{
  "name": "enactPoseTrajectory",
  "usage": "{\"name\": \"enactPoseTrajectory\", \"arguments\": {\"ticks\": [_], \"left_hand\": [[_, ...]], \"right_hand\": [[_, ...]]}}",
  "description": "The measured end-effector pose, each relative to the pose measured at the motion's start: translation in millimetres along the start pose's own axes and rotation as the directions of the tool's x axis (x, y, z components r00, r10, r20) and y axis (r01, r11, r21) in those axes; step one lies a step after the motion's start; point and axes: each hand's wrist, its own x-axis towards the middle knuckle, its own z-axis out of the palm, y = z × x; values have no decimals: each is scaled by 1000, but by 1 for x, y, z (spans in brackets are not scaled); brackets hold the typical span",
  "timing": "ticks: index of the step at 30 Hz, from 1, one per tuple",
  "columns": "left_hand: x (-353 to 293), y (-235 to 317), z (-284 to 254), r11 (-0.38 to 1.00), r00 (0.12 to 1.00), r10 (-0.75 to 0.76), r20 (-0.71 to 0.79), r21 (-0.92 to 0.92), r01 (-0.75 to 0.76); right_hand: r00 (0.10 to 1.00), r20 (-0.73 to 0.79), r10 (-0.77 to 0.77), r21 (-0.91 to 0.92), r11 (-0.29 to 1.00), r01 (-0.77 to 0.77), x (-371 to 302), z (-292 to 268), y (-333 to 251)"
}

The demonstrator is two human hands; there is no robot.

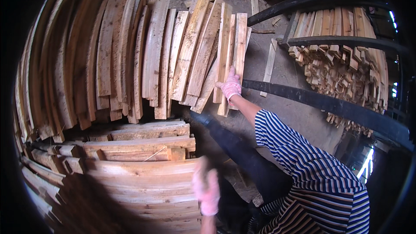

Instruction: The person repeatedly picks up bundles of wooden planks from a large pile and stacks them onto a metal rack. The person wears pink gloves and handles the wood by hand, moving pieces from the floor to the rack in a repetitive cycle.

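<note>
My right hand point(231, 86), in a pink-and-white knit glove, is at the right end of a row of rough wooden boards. Its thumb and fingers are closed over the near part of a narrow wooden board point(230, 45), with another wooden board point(240, 39) just to the right. My left hand point(206, 188), gloved the same way, is lower down beside the right ends of a stack of flat boards point(147, 177). Motion smears its fingers, so their grip cannot be made out. The row of leaning boards point(151, 52) stretches from here to the far left.
Dark metal bars point(320, 97) cross the right side. Behind them lies a large pile of cut wood strips point(338, 60). A loose slat point(269, 67) lies on the grey floor point(288, 71). My dark trouser leg point(242, 147) is between the stack and the bars.
</note>
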Motion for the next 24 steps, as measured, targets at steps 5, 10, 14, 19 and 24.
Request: {"name": "enactPoseTrajectory", "arguments": {"ticks": [5,10,14,19,24], "left_hand": [[140,-19,150,901,885,-418,205,-31,433],[230,-120,216,820,827,-535,173,-130,558],[226,-136,240,882,890,-456,-27,-149,447],[211,-106,199,923,928,-345,144,-129,363],[139,-8,163,932,939,-171,298,-261,253]], "right_hand": [[996,-67,-54,188,980,66,24,-16,50],[981,-169,-95,435,886,161,1,-42,25],[992,104,-68,938,339,-75,-5,-57,31],[921,-289,-260,602,699,386,-26,-66,27],[987,159,-9,615,783,-92,-25,-99,1]]}}
